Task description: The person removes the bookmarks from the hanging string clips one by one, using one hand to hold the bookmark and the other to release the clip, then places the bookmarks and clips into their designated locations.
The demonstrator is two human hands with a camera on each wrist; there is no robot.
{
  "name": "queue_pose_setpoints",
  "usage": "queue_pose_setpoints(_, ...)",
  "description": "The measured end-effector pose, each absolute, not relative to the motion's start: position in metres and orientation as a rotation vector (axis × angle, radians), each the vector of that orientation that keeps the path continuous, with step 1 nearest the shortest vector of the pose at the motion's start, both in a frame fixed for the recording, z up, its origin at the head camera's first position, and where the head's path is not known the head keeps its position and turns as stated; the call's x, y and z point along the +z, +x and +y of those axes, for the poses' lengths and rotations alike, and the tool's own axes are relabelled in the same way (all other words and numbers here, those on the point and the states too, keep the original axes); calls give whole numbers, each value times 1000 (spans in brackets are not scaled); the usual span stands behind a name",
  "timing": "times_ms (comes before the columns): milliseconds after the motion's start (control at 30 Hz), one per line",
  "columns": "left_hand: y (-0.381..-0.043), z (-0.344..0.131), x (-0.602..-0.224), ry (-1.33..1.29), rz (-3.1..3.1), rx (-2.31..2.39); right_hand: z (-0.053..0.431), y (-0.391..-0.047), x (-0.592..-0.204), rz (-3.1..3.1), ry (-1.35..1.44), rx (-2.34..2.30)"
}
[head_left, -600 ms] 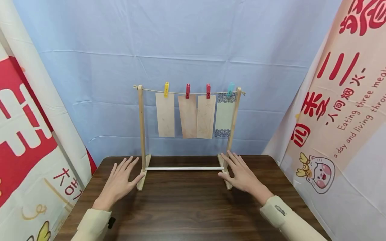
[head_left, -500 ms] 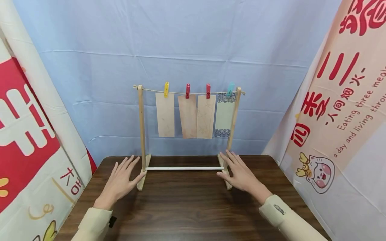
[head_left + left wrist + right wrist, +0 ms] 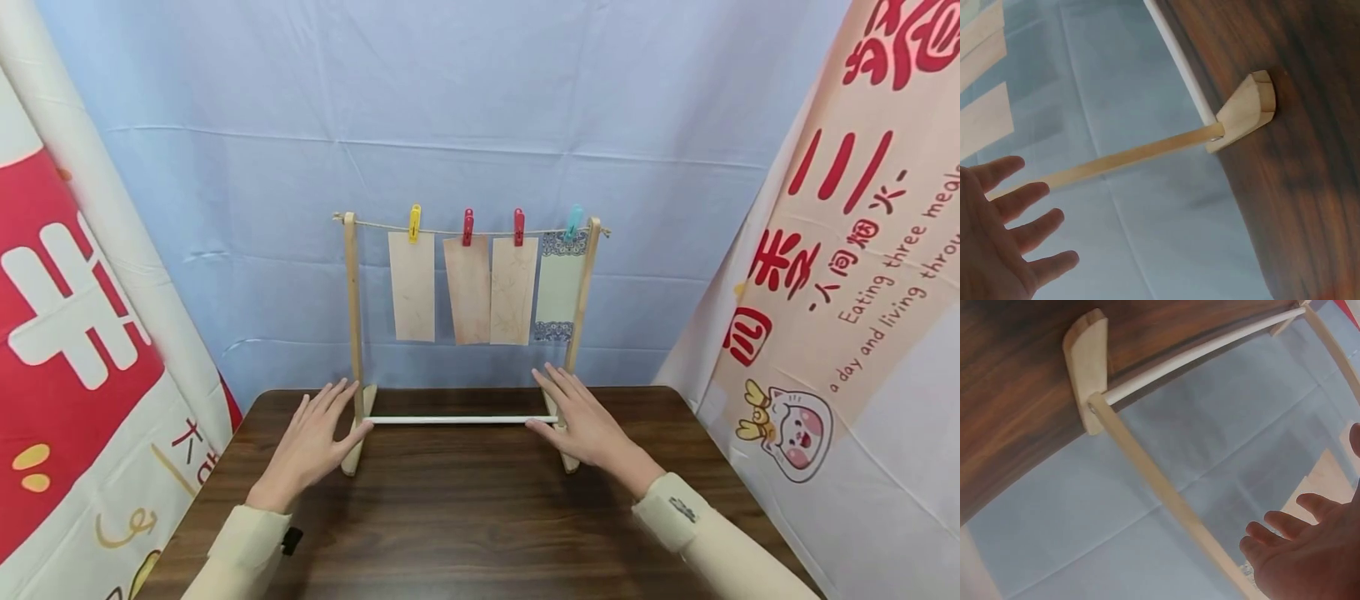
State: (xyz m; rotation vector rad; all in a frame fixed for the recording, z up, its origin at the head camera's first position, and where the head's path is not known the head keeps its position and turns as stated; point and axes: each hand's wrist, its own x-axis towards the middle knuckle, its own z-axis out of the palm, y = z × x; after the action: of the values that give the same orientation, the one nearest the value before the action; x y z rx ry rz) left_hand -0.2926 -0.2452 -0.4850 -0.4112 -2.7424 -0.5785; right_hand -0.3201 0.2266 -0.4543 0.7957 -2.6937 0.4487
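A small wooden rack (image 3: 352, 308) stands on the table, its two posts joined low by a white rod (image 3: 457, 420). A string (image 3: 442, 231) between the post tops carries several hanging paper cards. Yellow (image 3: 415, 225), red (image 3: 468, 227) and teal (image 3: 573, 223) clothespins grip their top edges; the rightmost card (image 3: 559, 287) has blue patterned ends. My left hand (image 3: 311, 442), fingers spread, is beside the left post and holds nothing. My right hand (image 3: 588, 425) is likewise spread, overlapping the right foot in the head view. Both wrist views show bare fingers apart from the posts.
The rack stands toward the back of the dark wooden table (image 3: 465, 517). Behind it hangs a pale blue cloth (image 3: 465, 100). Printed banners flank the table at left (image 3: 75, 358) and right (image 3: 832, 275).
My left hand has shifted slightly right and up, and my right hand slightly left and up, both closer to the rack. The cards and clothespins hang as before.
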Motion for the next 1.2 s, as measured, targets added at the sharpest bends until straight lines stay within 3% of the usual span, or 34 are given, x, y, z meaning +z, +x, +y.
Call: queue_pose_setpoints(1200,-323,-219,-445,-443,-2682,-928,160,-349,-405,-2588,989,453)
